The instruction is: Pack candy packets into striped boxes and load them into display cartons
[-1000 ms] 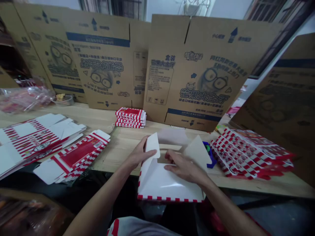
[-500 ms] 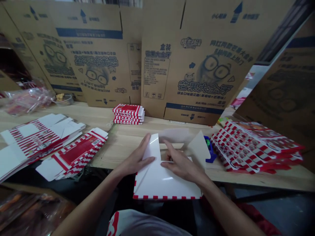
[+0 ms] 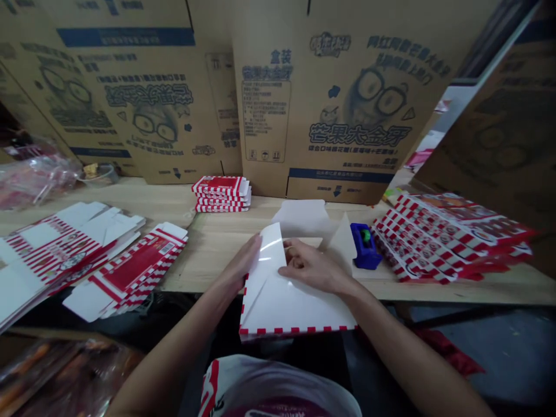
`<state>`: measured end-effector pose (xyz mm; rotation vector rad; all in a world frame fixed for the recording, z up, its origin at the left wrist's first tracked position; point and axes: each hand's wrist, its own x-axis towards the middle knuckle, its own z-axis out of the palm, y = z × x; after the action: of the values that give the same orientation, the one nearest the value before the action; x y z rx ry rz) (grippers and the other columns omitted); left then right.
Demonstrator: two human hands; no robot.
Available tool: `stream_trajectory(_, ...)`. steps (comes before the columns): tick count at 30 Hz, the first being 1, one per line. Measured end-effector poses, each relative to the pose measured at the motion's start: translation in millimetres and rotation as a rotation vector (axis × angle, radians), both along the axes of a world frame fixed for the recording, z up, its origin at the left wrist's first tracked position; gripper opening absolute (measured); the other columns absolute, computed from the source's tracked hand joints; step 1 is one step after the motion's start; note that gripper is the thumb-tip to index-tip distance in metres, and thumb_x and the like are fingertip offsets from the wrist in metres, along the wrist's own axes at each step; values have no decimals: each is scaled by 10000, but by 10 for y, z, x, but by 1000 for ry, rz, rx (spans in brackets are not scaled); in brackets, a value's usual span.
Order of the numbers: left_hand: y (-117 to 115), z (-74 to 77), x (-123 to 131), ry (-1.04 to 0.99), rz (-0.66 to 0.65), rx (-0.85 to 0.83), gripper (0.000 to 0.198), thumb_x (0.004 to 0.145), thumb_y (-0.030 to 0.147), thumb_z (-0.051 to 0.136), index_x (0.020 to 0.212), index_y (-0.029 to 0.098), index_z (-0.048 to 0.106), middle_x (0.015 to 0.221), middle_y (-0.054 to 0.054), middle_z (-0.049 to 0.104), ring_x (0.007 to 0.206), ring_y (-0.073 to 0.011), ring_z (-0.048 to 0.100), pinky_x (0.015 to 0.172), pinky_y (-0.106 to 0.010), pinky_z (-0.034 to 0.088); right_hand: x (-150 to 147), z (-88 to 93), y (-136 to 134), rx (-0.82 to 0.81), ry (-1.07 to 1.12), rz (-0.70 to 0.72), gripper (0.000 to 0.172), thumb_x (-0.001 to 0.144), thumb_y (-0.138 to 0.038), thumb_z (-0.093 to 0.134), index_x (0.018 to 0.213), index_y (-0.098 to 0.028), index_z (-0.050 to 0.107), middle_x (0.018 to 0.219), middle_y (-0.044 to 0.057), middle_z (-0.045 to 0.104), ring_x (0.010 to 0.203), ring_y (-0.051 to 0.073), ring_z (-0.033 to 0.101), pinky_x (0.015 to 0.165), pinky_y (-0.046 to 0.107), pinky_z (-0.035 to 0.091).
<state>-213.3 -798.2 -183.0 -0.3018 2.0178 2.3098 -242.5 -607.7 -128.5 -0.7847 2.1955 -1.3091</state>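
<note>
Left hand [image 3: 243,264] lies unclenched against the white carton [image 3: 295,307]; right hand [image 3: 311,266] curls, grip unclear.

Cartons [image 3: 347,152] stand upright beyond both hands. Well left of the left hand [image 3: 243,265] and farther back lie clear bags [image 3: 41,176], a bowl [image 3: 109,175] beside them. Right of the right hand [image 3: 313,267] sits a blue holder [image 3: 367,253].

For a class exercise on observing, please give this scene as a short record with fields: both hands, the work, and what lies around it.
box: white, open at the far end, red blocks along its near edge
left hand: against the left flap
right hand: curled at that end
left side: piles of flat cartons
right side: blue holder, stack of patterned boxes
back: small stack of striped boxes, brown cardboard
</note>
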Motion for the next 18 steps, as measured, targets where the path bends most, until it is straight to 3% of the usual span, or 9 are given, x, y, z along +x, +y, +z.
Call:
stream_trajectory(2, 48, -12, -32, -23, 7, 49, 629, 783, 659, 560, 1130, 138, 621, 1054, -108, 723, 879, -255, 673, 767, -344, 522, 13, -26, -41, -102, -113, -8, 362, 816, -422, 645, 1068, -165, 609, 914, 51, 668, 811, 188, 599, 689, 287, 460)
stream_trajectory(6, 107, -18, -15, 17, 82, 238, 732, 823, 766, 361, 1182, 170, 591, 1074, -90, 711, 938, -241, 668, 833, -344, 511, 14, 2, -105, -253, -436, -71, 358, 769, -490, 694, 883, -155, 636, 814, 38, 679, 763, 174, 615, 716, 290, 478)
stream_trajectory(10, 127, -2, 61, 55, 88, 316, 763, 864, 765, 224, 1262, 193, 535, 1215, -99, 662, 1071, -252, 635, 907, -352, 494, -25, 115, -156, -343, -769, -1, 343, 700, -417, 773, 847, -131, 653, 771, 52, 697, 702, 162, 637, 712, 285, 493)
stream_trajectory(13, 138, 16, 93, 94, 45, 328, 757, 880, 752, 176, 1281, 211, 522, 1273, -84, 636, 1157, -248, 597, 967, -343, 468, -56, 149, -231, -284, -888, 35, 286, 698, -314, 769, 887, -128, 662, 790, 66, 712, 720, 181, 660, 740, 318, 513)
stream_trajectory(16, 143, 14, 77, 102, 46, 341, 786, 867, 770, 143, 1300, 218, 499, 1287, -85, 629, 1191, -248, 582, 1006, -345, 448, -33, 105, -329, -203, -902, -85, 298, 660, -215, 766, 928, -148, 654, 824, 66, 718, 744, 208, 670, 753, 363, 524)
stream_trajectory(18, 141, -6, 53, 125, 46, 348, 792, 863, 775, 147, 1280, 211, 514, 1287, -88, 627, 1213, -250, 567, 1025, -344, 434, 10, 58, -393, -232, -836, -208, 379, 612, -200, 793, 958, -170, 640, 844, 51, 714, 747, 213, 666, 730, 364, 528)
